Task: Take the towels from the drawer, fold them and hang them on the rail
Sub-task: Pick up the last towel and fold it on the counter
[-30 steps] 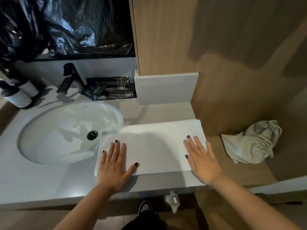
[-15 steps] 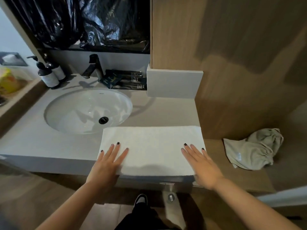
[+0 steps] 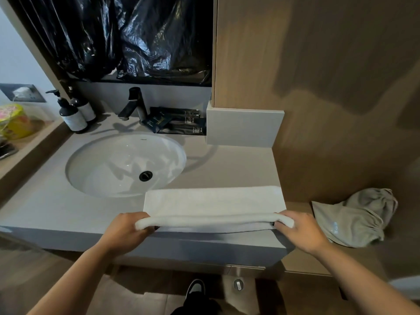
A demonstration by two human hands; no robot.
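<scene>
A white folded towel (image 3: 213, 202) lies on the grey counter (image 3: 45, 208) to the right of the sink, its near edge lifted off the surface. My left hand (image 3: 127, 230) grips the towel's near left corner, fingers curled under it. My right hand (image 3: 300, 230) grips the near right corner the same way. The lifted edge forms a thick roll between my hands. No rail or drawer is in view.
A white sink (image 3: 125, 164) with a black tap (image 3: 134, 103) sits left of the towel. Two pump bottles (image 3: 72, 112) and dark sachets (image 3: 175, 121) stand at the back. A crumpled grey cloth bag (image 3: 354, 219) lies on the wooden shelf at right. A wooden wall panel rises behind.
My hands were lying flat on the towel. They have slid to its near edge, curled round the two near corners and lifted that edge off the counter.
</scene>
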